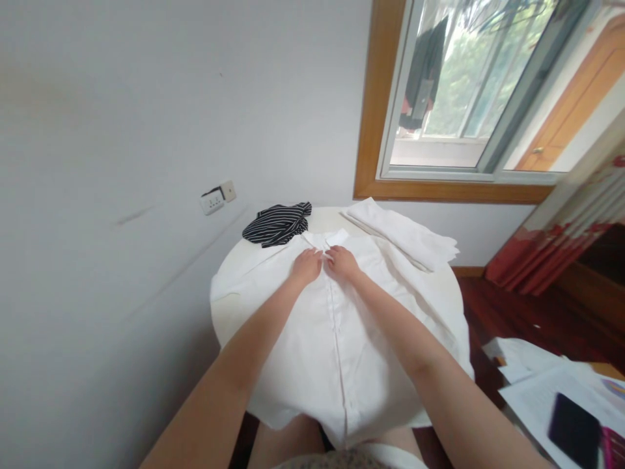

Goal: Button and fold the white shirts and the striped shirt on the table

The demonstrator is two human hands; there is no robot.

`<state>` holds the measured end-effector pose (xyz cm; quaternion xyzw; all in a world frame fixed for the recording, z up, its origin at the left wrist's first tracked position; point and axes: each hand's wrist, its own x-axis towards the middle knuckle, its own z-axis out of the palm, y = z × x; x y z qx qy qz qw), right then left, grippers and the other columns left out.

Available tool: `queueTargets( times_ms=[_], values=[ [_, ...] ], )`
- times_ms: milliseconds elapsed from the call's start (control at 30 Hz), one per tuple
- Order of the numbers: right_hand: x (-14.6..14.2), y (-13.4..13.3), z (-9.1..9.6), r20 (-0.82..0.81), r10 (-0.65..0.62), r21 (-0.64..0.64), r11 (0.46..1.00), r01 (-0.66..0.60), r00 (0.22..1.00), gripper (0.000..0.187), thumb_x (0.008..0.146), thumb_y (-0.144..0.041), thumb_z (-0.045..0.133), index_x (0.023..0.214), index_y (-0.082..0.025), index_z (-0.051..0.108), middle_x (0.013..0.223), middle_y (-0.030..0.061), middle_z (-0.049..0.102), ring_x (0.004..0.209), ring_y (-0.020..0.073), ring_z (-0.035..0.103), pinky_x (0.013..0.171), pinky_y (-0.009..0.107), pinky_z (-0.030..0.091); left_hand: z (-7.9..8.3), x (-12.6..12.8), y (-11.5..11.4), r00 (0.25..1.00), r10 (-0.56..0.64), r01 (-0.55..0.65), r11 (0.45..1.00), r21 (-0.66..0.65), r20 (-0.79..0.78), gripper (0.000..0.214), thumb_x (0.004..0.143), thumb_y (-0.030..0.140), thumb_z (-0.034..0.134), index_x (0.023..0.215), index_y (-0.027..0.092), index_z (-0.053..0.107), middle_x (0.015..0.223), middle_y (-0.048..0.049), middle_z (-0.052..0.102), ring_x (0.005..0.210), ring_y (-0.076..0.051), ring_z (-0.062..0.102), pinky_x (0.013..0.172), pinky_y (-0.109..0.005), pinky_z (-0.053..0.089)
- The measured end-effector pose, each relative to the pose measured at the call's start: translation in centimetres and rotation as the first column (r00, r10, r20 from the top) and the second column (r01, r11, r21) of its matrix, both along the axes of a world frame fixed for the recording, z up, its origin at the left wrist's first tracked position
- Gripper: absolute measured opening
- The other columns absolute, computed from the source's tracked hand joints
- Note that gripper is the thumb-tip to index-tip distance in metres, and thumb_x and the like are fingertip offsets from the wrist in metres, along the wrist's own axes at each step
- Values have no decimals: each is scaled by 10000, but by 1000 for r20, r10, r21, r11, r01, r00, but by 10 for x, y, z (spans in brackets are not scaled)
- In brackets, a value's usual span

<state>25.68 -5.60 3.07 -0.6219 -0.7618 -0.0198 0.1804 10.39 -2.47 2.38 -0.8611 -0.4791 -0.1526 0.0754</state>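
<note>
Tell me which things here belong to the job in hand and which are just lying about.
In the job:
white shirt, handled near its collar
round table under it
possibly the striped cloth and folded white cloth

Apparently lying about:
papers
dark phone-like object

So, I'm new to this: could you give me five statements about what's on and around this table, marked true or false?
1. The left hand and right hand both touch the white shirt near its collar. True.
2. The striped cloth lies under the right hand. False: the striped cloth lies beyond the left hand.
3. The folded white cloth lies toward the right of the table. True.
4. The black phone-like object rests on the white shirt. False: it rests on papers at lower right.
5. The wall socket is left of the window. True.
</note>
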Motion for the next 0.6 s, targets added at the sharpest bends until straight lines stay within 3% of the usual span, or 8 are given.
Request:
queueTargets(
  times_ms=[100, 200, 400, 600],
  values=[
    [-5, 3, -13, -30, -19, 10, 1000, 19, 999, 335, 922, -179, 430, 1195, -143, 621, 1252, 126, 588, 1176, 211, 510, 1018, 305, 361, -20, -2, 3, 999, 20, -20, 1000, -11, 32, 423, 968, 301, 358, 1335, 175, 525, 1415, -112, 495, 1312, -238, 432, 1106, -383, 313],
    [2, 8, -25, -87, -3, 38, 999, 6, 996, 346, 933, -137, 396, 1194, -132, 624, 1228, 117, 611, 1167, 191, 520, 1035, 288, 344, -28, -7, 6, 999, 8, -6, 1000, -29, 51, 435, 962, 338, 389, 1343, 179, 523, 1427, -111, 483, 1328, -253, 418, 1110, -396, 313],
    [9, 15, -32, -168, 37, 72, 997, -25, 985, 356, 903, -77, 405, 1150, -136, 655, 1167, 106, 641, 1117, 177, 542, 1007, 268, 355, -24, -9, 8, 991, -24, 27, 999, -24, 132, 381, 947, 329, 438, 1272, 186, 572, 1356, -114, 542, 1271, -255, 460, 1083, -411, 343],
    [8, 13, -26, -221, -110, 96, 986, 134, 969, 248, 827, -147, 524, 997, -169, 702, 985, 105, 639, 979, 218, 548, 877, 301, 393, -19, -11, 9, 964, -59, 77, 995, -60, 258, 242, 876, 264, 569, 1092, 189, 647, 1101, -83, 631, 1088, -214, 534, 1009, -364, 401]
  ],
)
